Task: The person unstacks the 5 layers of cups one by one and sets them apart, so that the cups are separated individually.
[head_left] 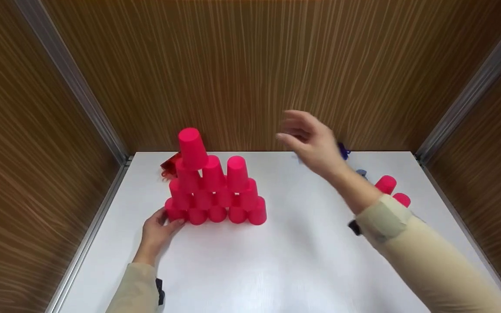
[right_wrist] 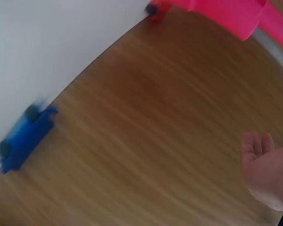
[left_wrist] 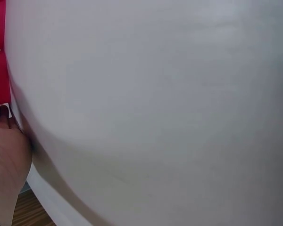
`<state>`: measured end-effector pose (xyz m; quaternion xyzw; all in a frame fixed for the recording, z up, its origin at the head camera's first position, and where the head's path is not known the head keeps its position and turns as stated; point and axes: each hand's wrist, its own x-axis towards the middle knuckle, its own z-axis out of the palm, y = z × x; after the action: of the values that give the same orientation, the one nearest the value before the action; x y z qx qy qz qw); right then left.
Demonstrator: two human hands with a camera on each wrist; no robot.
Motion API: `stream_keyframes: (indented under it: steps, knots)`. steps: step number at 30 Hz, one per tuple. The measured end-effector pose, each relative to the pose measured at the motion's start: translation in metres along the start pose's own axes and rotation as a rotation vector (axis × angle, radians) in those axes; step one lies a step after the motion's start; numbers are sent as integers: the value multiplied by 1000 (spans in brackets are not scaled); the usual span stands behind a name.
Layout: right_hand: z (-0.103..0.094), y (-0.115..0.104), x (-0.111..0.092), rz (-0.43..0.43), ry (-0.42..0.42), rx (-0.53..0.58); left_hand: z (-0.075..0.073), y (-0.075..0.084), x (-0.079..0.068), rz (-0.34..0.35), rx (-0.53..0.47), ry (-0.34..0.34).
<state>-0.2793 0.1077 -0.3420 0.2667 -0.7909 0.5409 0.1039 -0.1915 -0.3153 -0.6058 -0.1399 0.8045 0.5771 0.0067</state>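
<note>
Upside-down pink cups [head_left: 214, 191] stand stacked in a stepped pyramid left of the table's middle. A single cup [head_left: 192, 150] tops it at the left, above a row of three. Low at the pyramid's left end, my left hand [head_left: 157, 230] holds the corner cup [head_left: 175, 211] of the bottom row, thumb in front and fingers round its side. The left wrist view catches only part of this hand [left_wrist: 7, 155] below the pink cups. My right hand [head_left: 313, 141] is raised in the air right of the stack, blurred, its fingers loosely bent and holding nothing.
Two more pink cups [head_left: 385, 184] stand at the right, partly behind my right forearm. A red item [head_left: 171, 165] lies behind the pyramid's left side. At the back edge is a blue toy with dark wheels [right_wrist: 28, 139]. Wood-grain panels [head_left: 233, 78] enclose the white table [head_left: 250, 274].
</note>
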Motion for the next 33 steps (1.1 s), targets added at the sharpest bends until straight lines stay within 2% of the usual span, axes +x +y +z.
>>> stream_keyframes:
  steps: [7,12,16,22,27,33]
  knots:
    - [63,-33,28,38,-102,48,3,-1,-2,-76,-69,0]
    - [95,-44,36,84,-169,67,7,-1,-3,-72,-98,0]
    - [115,-49,40,120,-200,110,8,1,-3,-49,-82,9]
    - [139,-51,44,150,-221,139,9,4,-1,-4,-55,23]
    - [151,-48,44,180,-225,148,10,5,-2,-17,-52,27]
    - [156,-43,44,204,-222,153,9,6,-2,-41,-51,26]
